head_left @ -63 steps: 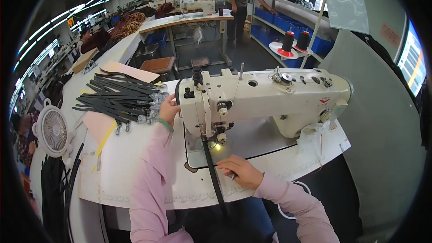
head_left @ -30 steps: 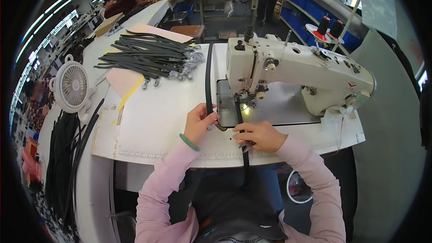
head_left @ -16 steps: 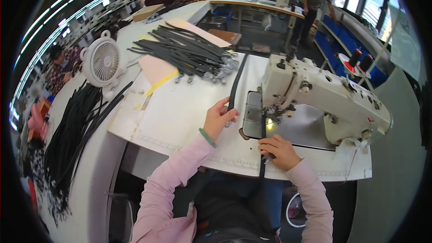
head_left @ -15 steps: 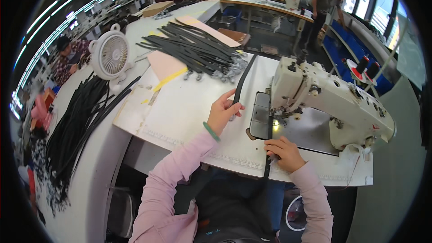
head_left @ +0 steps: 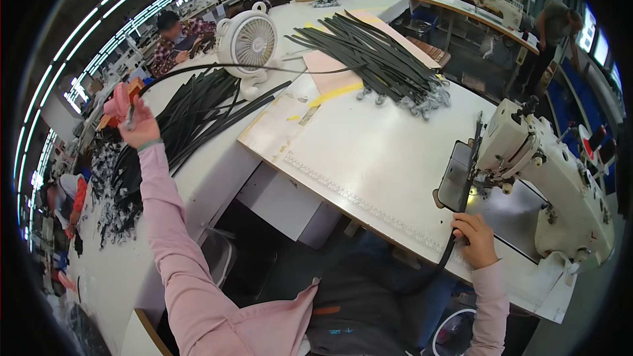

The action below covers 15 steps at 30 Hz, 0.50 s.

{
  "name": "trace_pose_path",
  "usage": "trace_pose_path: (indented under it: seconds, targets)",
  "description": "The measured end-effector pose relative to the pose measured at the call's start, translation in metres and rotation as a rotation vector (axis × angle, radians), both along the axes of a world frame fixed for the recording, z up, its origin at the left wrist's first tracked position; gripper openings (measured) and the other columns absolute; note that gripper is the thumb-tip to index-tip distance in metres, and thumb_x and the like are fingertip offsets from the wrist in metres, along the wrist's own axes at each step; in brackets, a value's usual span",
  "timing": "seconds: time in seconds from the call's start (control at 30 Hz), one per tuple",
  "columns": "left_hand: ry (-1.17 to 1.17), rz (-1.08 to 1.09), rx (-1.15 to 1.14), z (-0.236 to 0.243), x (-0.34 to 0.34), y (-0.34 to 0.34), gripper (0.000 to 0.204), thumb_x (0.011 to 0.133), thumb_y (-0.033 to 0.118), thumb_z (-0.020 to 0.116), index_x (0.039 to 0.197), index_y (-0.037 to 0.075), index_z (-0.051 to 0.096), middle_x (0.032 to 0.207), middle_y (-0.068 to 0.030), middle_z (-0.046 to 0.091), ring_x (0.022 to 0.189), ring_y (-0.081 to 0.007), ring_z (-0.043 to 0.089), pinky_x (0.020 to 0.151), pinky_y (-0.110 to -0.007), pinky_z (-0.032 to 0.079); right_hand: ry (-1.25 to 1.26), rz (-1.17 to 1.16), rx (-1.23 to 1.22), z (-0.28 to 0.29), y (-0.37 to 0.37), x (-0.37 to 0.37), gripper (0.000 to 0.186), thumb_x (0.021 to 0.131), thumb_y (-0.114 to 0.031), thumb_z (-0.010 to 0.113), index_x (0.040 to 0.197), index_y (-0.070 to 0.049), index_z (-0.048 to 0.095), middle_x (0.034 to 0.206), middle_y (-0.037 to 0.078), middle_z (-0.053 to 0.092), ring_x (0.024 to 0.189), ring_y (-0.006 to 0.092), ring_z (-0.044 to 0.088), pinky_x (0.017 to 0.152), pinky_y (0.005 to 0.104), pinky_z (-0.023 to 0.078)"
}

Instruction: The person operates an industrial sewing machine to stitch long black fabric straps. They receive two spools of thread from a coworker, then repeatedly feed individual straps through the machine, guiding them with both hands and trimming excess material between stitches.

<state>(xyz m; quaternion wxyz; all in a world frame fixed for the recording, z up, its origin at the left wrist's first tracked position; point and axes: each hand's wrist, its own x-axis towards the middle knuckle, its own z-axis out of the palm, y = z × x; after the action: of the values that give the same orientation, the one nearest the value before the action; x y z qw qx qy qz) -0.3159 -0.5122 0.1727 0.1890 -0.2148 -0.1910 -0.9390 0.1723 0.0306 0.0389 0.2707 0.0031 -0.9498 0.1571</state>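
Note:
At the far left my left hand (head_left: pixel 140 130) is raised over a pile of black straps (head_left: pixel 191 102), its fingers closed on the end of one strap. That strap (head_left: pixel 217 66) bows away from the hand, past the fan and toward the middle of the table. A small pale piece shows at my fingers. My right hand (head_left: pixel 476 240) is closed on another black strap (head_left: pixel 469 175) at the front of the white sewing machine (head_left: pixel 550 178). This strap lies along the machine's plate beside the presser foot and hangs down over the table edge toward my lap.
A second heap of black straps (head_left: pixel 376 56), with plastic-wrapped ends, lies on pink sheets at the table's far side. A white fan (head_left: pixel 250 43) stands between the piles. One person (head_left: pixel 175 39) sits at the left; another (head_left: pixel 554 33) bends over at the far right.
My left hand has swung from beside the machine to the far left, carrying a strap with it. The view has turned left. My right hand stays on its strap at the machine.

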Motion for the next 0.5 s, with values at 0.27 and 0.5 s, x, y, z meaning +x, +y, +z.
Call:
trace_pose_path:
  seconds: [0.27, 0.5]
  targets:
    - [-0.263, 0.056, -0.135, -0.074, 0.019, -0.018, 0.056, 0.093, 0.027, 0.039, 0.139, 0.011, 0.013, 0.131, -0.0151, 0.040, 0.113, -0.0285, 0.047, 0.089, -0.037, 0.043, -0.012, -0.002, 0.010, -0.001, 0.006, 0.004, 0.020, 0.066, -0.003, 0.066, 0.084, -0.007, 0.060, 0.095, 0.003, 0.060, 0.074, 0.0227, 0.054, 0.059, 0.0331, 0.046]
    - [0.264, -0.539, -1.435, -0.103, 0.193, 0.294, 0.022, 0.087, 0.005, 0.050, 0.105, -0.002, 0.058, 0.094, -0.0111, 0.063, 0.088, -0.0152, 0.059, 0.078, -0.028, 0.047, -0.008, 0.045, 0.022, -0.011, 0.014, 0.007, 0.021, 0.066, -0.003, 0.065, 0.085, -0.010, 0.059, 0.097, 0.000, 0.059, 0.079, 0.0187, 0.054, 0.062, 0.0307, 0.048]
